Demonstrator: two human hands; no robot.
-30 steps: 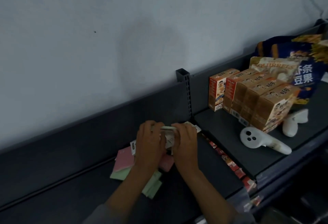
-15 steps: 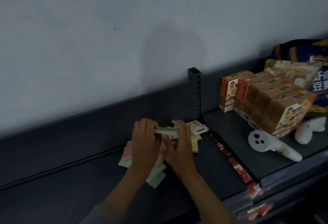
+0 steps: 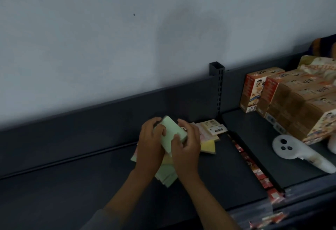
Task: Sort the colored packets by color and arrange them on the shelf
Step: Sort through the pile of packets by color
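Two hands hold one green packet (image 3: 172, 135) up above the pile of packets (image 3: 168, 176) on the dark shelf (image 3: 91, 184). The left hand (image 3: 151, 146) has its fingers curled round the left edge of the green packet. The right hand (image 3: 186, 145) pinches the right edge, with the thumb on the flat front. Both hands are closed on it, most likely so the person can look at its color and keep it steady before choosing a spot for it.

The green packet is flat, pale green and shaped like a small card block. It is tilted, with its far end higher.

Right of the green packet lie a yellow packet (image 3: 208, 147) and a cream packet with a printed label (image 3: 212, 127), touching each other. Under the green packet there are more green ones, mixed in a loose heap, so the sorting looks only partly done.

Far to the right of the green packet stand orange snack boxes (image 3: 254, 89) and a white controller (image 3: 291, 149)
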